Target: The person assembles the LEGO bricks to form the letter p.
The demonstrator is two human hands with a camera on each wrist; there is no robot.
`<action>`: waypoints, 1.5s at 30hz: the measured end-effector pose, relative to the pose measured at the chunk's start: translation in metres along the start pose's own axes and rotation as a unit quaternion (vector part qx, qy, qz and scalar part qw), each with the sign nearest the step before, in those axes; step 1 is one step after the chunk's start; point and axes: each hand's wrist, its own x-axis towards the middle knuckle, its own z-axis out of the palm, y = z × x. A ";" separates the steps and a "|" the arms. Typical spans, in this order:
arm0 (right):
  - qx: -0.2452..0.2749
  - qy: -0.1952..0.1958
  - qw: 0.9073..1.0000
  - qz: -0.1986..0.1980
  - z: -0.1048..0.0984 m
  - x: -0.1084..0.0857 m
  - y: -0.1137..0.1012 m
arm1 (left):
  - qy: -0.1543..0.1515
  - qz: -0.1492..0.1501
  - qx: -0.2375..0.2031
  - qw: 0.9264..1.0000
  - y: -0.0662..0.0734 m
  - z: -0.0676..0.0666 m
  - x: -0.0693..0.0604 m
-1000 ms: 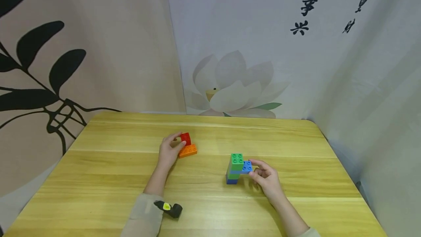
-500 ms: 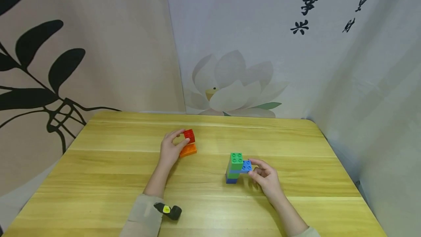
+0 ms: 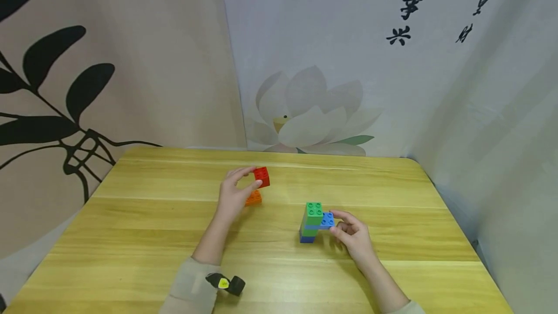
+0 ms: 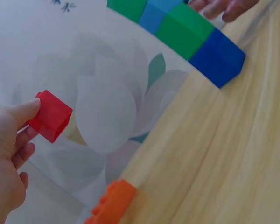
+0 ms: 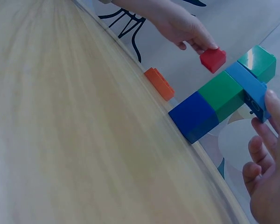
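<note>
Between thumb and fingers, my left hand (image 3: 234, 194) pinches a red brick (image 3: 262, 177), raised off the table in the left wrist view. Below it an orange brick (image 3: 254, 198) lies on the tabletop, partly covered by that hand in the head view. To the right stands an upright stack: a dark blue brick (image 5: 193, 116) at the bottom, a green brick (image 5: 221, 94), a light blue brick (image 5: 249, 87) jutting out sideways, and another green brick (image 3: 314, 213) on top. My right hand (image 3: 355, 239) pinches the jutting end of the light blue brick.
The wooden table (image 3: 144, 236) spans the lower view, its far edge against a printed curtain (image 3: 174, 62). A black strap device (image 3: 225, 283) sits on the left sleeve (image 3: 192, 287).
My left hand has lifted the red brick up from beside the orange one and carried it to the right. The right hand and the stack stay where they were.
</note>
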 end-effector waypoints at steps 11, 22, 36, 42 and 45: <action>-0.002 0.001 1.000 0.003 0.001 -0.001 -0.003 | -0.019 0.046 -0.013 0.999 0.030 0.010 -0.007; -0.010 -0.003 1.000 0.001 0.001 -0.001 -0.003 | -0.041 0.055 -0.025 0.997 0.056 0.023 -0.018; -0.012 -0.001 1.000 0.003 0.001 -0.003 -0.003 | -0.078 0.081 -0.038 0.993 0.086 0.043 -0.033; -0.007 -0.002 1.000 0.001 0.002 -0.003 -0.003 | -0.088 0.094 -0.043 0.991 0.089 0.054 -0.036; -0.005 -0.002 1.000 -0.003 0.002 -0.002 -0.003 | -0.091 0.092 -0.047 0.990 0.090 0.059 -0.037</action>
